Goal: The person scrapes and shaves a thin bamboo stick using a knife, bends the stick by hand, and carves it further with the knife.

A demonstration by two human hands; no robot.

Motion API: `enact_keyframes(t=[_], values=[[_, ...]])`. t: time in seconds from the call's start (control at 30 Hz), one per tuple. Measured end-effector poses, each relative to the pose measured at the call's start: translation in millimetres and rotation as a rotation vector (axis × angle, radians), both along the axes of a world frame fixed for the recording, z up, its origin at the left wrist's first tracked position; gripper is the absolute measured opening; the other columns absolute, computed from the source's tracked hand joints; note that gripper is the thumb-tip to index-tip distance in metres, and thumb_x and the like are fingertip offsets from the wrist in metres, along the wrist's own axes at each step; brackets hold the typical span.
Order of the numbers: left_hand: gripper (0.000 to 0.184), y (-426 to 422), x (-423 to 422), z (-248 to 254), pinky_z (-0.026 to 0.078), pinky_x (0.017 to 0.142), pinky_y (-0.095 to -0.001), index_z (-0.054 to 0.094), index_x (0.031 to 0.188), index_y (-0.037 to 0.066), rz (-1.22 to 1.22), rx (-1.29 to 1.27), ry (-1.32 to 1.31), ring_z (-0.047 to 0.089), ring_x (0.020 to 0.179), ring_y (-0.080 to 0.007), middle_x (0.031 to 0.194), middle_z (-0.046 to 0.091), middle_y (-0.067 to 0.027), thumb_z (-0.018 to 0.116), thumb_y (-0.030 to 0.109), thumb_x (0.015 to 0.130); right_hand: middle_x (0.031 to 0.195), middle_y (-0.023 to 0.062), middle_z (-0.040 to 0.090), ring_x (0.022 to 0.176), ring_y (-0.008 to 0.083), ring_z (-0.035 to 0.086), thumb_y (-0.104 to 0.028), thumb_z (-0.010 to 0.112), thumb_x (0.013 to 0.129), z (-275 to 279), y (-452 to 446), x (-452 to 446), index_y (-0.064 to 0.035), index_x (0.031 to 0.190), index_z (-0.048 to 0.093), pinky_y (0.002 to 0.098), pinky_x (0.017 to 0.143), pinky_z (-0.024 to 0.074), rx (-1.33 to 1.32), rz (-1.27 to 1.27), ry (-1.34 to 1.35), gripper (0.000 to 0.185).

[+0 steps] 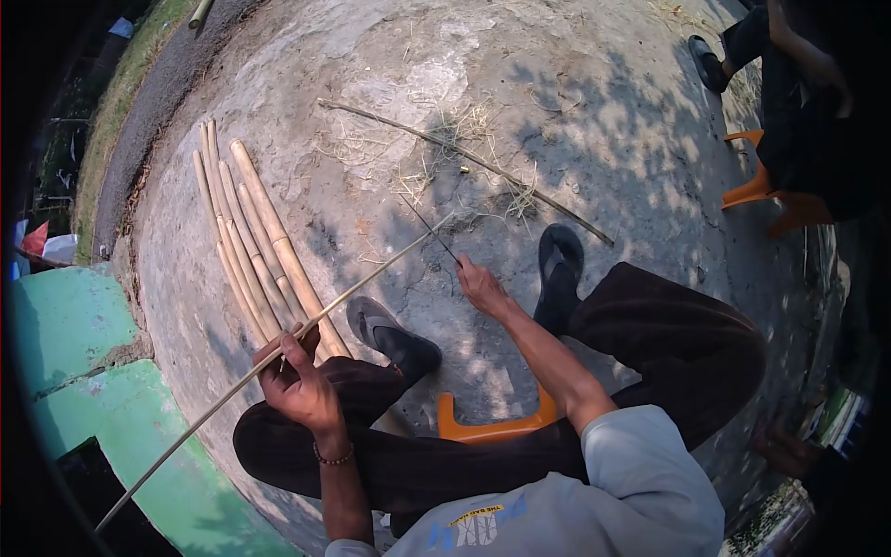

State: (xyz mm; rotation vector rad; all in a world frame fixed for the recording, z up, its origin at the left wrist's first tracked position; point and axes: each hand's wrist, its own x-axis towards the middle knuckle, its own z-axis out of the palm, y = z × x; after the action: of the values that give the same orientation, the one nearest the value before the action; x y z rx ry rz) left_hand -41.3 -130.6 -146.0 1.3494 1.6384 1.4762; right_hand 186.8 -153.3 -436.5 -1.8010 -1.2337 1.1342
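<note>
A long thin bamboo strip [213, 408] slants from the lower left up to the middle of the view. My left hand [302, 381], with a beaded bracelet at the wrist, has its fingers closed around it over my left knee. My right hand [484, 288] grips a slim dark knife [444, 246], its handle mostly hidden in the fist. The blade points up and left and crosses the strip near its far end; whether they touch I cannot tell. Pale shavings [450, 130] lie on the ground beyond the knife.
Several bamboo poles [269, 218] lie on the concrete at the left. Another thin stick [464, 153] lies across the shavings ahead. Beneath me is an orange stool [497, 427]. A seated person [807, 102] is at the upper right. Green painted slabs [130, 408] edge the left.
</note>
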Motion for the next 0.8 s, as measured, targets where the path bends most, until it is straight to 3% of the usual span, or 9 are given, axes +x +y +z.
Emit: enact_keyframes(t=[0.1, 0.17, 0.3, 0.37, 0.5, 0.67, 0.8], values=[[0.023, 4, 2, 2, 0.064, 0.081, -0.0358, 0.054, 0.106, -0.004, 0.001, 0.010, 0.049, 0.073, 0.086, -0.0259, 0.098, 0.067, -0.0176, 0.061, 0.017, 0.102, 0.088, 0.0301, 0.065, 0.091, 0.0545, 0.060, -0.034, 0.039, 0.107, -51, -2, -4, -0.0035, 0.107, 0.049, 0.0612, 0.075, 0.0449, -0.076, 0.164, -0.143, 0.032], [0.023, 4, 0, 4, 0.064, 0.080, -0.0362, 0.053, 0.105, -0.004, 0.036, -0.053, 0.021, 0.073, 0.086, -0.0257, 0.098, 0.066, -0.0172, 0.060, 0.018, 0.102, 0.087, 0.0296, 0.065, 0.090, 0.0549, 0.060, -0.032, 0.041, 0.107, -101, -6, 0, -0.0039, 0.106, 0.047, 0.0603, 0.075, 0.0456, -0.283, -0.103, -0.103, 0.029], [0.023, 4, 5, -2, 0.064, 0.081, -0.0369, 0.052, 0.106, -0.005, 0.018, 0.002, 0.020, 0.073, 0.087, -0.0255, 0.100, 0.065, -0.0173, 0.059, 0.017, 0.103, 0.094, 0.0301, 0.066, 0.088, 0.0542, 0.062, -0.028, 0.044, 0.105, -58, -3, 33, -0.0033, 0.111, 0.048, 0.0603, 0.076, 0.0485, -0.300, 0.009, -0.185, 0.026], [0.023, 3, 6, 1, 0.064, 0.082, -0.0367, 0.052, 0.106, -0.004, 0.004, -0.006, 0.000, 0.073, 0.087, -0.0255, 0.102, 0.065, -0.0167, 0.059, 0.017, 0.103, 0.093, 0.0296, 0.067, 0.089, 0.0536, 0.062, -0.029, 0.043, 0.105, -24, -8, 36, -0.0024, 0.107, 0.051, 0.0589, 0.077, 0.0488, -0.214, 0.010, -0.102, 0.027], [0.021, 4, 8, 4, 0.064, 0.084, -0.0360, 0.053, 0.107, -0.004, -0.040, -0.024, 0.049, 0.072, 0.089, -0.0247, 0.103, 0.065, -0.0166, 0.058, 0.016, 0.104, 0.084, 0.0297, 0.064, 0.086, 0.0544, 0.060, -0.028, 0.045, 0.105, -27, -21, 26, -0.0049, 0.107, 0.049, 0.0580, 0.071, 0.0465, -0.025, 0.170, -0.070, 0.024], [0.020, 3, 3, 5, 0.063, 0.087, -0.0345, 0.053, 0.108, -0.004, -0.055, -0.038, -0.032, 0.071, 0.093, -0.0233, 0.102, 0.067, -0.0186, 0.057, 0.015, 0.104, 0.090, 0.0313, 0.064, 0.090, 0.0514, 0.062, -0.026, 0.047, 0.104, -55, -6, 28, -0.0048, 0.110, 0.052, 0.0591, 0.076, 0.0457, -0.192, 0.047, -0.275, 0.022], [0.020, 3, 3, 4, 0.062, 0.088, -0.0348, 0.053, 0.108, -0.005, -0.047, -0.002, -0.018, 0.072, 0.094, -0.0238, 0.102, 0.067, -0.0176, 0.057, 0.014, 0.104, 0.095, 0.0312, 0.066, 0.095, 0.0487, 0.064, -0.024, 0.047, 0.103, -33, 8, 46, -0.0033, 0.110, 0.052, 0.0580, 0.081, 0.0464, -0.374, -0.016, -0.142, 0.022]])
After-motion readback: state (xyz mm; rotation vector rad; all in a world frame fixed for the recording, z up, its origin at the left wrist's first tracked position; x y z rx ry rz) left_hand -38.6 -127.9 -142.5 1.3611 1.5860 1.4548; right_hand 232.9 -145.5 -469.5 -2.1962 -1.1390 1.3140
